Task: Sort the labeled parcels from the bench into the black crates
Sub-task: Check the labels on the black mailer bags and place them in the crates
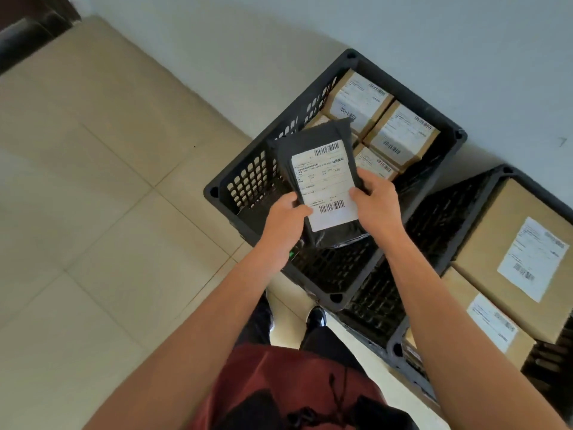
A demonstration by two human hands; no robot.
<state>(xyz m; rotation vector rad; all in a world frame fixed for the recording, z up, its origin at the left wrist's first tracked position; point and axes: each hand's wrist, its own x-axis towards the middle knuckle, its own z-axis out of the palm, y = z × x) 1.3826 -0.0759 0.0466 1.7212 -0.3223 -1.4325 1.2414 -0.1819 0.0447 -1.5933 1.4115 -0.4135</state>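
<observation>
From the head camera, both hands hold a dark grey mailing bag point(322, 181) just above the nearer black crate point(310, 97). The left hand point(283, 223) grips the bag's edge at about 8 o'clock, thumb laid on the front and the other fingers curled behind. The right hand point(376, 201) grips the opposite edge at about 4 o'clock, thumb pressing the corner of the white label point(324, 184) while the fingers wrap round the back. The label faces up, with a barcode at its top and another near its bottom. The bag is tilted, its top leaning toward 12 o'clock over the crate's open middle.

Inside this crate, at 1 o'clock from the bag, lie small brown boxes point(400, 135) packed side by side, each with a white label on top. The rest of the crate floor looks dark; what lies there cannot be made out.

At 4 o'clock from the bag, a second black crate point(446, 259) touches the first, holding a large brown box point(511, 252) and a smaller one point(486, 324) beside it, both labelled.

Both crates stand on a pale tiled floor point(108, 212) against a light wall point(465, 41). At 6 o'clock are the person's red shirt point(279, 383) and a black shoe point(316, 318).
</observation>
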